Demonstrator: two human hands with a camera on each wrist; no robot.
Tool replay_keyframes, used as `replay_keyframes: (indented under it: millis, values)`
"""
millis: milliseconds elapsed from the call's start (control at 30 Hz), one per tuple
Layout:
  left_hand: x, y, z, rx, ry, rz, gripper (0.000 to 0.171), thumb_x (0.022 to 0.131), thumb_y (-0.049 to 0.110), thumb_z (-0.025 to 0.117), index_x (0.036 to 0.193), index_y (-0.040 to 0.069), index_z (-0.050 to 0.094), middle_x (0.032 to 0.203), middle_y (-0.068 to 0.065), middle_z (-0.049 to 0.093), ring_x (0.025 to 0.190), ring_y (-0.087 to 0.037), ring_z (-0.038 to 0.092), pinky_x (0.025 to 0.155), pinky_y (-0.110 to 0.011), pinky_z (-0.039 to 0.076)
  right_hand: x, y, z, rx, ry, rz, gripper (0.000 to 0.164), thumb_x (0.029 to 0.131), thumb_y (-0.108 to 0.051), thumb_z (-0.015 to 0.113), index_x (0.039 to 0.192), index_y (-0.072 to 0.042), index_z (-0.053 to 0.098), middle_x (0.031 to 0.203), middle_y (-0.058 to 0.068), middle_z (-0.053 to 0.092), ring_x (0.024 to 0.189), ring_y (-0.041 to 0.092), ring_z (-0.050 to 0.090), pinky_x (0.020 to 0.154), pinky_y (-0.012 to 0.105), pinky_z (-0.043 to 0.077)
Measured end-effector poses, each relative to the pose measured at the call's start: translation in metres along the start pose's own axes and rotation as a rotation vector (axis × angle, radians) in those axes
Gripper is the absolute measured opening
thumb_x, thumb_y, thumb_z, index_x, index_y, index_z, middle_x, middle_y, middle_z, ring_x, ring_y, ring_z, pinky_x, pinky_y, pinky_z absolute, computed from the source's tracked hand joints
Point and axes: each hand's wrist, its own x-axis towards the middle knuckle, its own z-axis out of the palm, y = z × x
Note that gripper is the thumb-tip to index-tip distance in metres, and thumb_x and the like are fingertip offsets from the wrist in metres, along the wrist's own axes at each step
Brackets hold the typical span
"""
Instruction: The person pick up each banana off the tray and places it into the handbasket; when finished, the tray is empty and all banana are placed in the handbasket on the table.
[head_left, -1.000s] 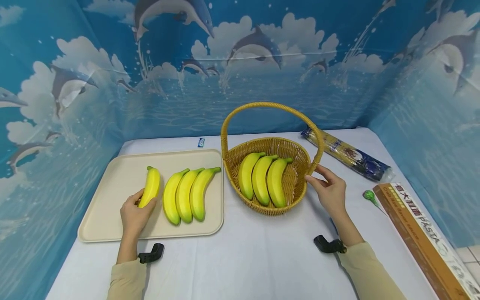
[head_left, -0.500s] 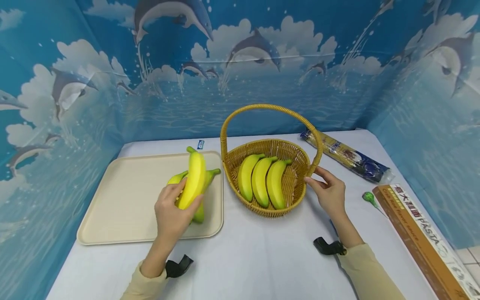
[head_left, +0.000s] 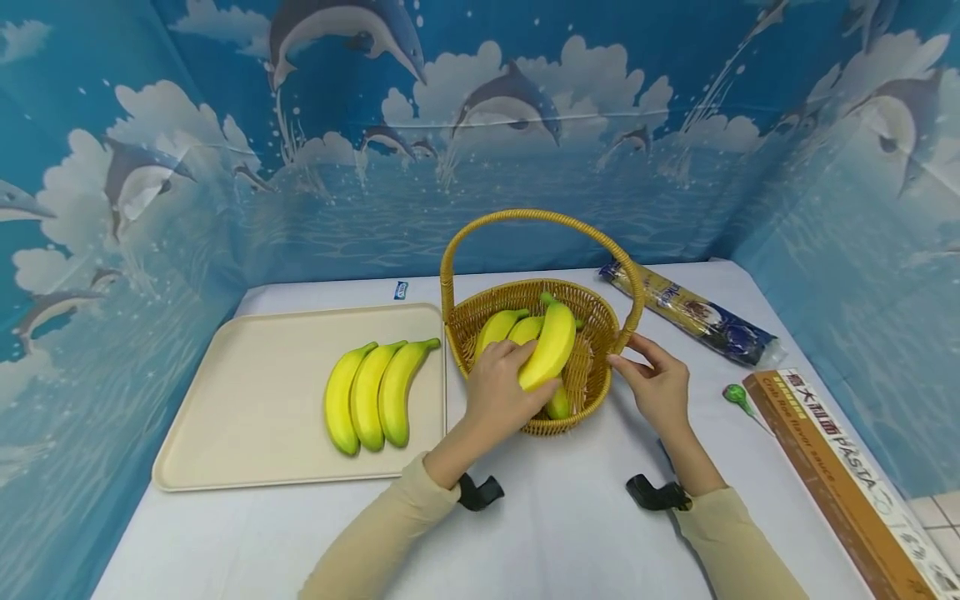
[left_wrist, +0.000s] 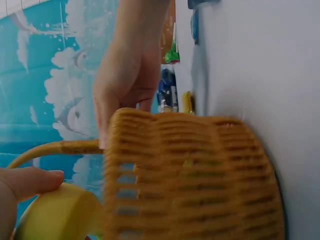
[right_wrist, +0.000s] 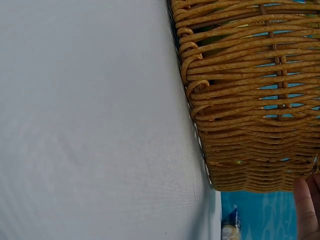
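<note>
White bench (head_left: 570,517) below, and the left hand (head_left: 504,387) has its fingers pinching a banana (head_left: 551,346) over the basket (head_left: 593,321)! Right hand (head_left: 662,387) pinches the rim; this looks like placing, calling next for gentle lowering and release.

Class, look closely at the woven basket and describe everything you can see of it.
The basket is golden-brown and looks like wicker: a rounded bowl of woven strands, with gaps showing in its wall, and one tall arched handle. It stands upright on the white cloth, right of the tray. Bananas lie inside, partly hidden by the left hand, which holds another banana over them. Whether that hand touches the basket is unclear. The right hand pinches the rim near the handle's right foot.
</note>
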Motion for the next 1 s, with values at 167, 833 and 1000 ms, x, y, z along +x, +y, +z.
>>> replay_keyframes:
  millis: [167, 833, 1000]
  values:
    - [0.021, 0.009, 0.038, 0.072, -0.086, -0.055, 0.053, 0.080, 0.043, 0.077, 0.120, 0.010, 0.070, 0.108, -0.006, 0.069, 0.091, -0.018, 0.060, 0.069, -0.025, 0.045, 0.001, 0.010, -0.001, -0.014, 0.013, -0.015, 0.038, 0.083, 0.008, 0.071, 0.120, 0.012, 0.063, 0.103, -0.026, 0.063, 0.082, -0.012, 0.065, 0.071, 0.009, 0.052]
    - [0.029, 0.009, 0.075, 0.206, -0.139, -0.068, 0.052, 0.080, 0.050, 0.076, 0.114, 0.010, 0.073, 0.103, -0.005, 0.069, 0.085, -0.018, 0.060, 0.066, -0.024, 0.048, 0.000, 0.039, -0.004, -0.013, 0.020, 0.005, 0.040, 0.084, -0.002, 0.073, 0.124, 0.001, 0.066, 0.104, -0.029, 0.062, 0.082, -0.010, 0.066, 0.070, 0.010, 0.053]
    - [0.029, 0.007, 0.074, 0.125, -0.141, -0.102, 0.054, 0.089, 0.052, 0.065, 0.121, 0.009, 0.070, 0.113, -0.008, 0.069, 0.094, -0.020, 0.063, 0.073, -0.029, 0.052, 0.001, 0.031, -0.001, 0.031, 0.003, -0.003, 0.041, 0.084, 0.006, 0.071, 0.124, 0.005, 0.064, 0.104, -0.029, 0.063, 0.081, -0.010, 0.067, 0.071, 0.010, 0.053]
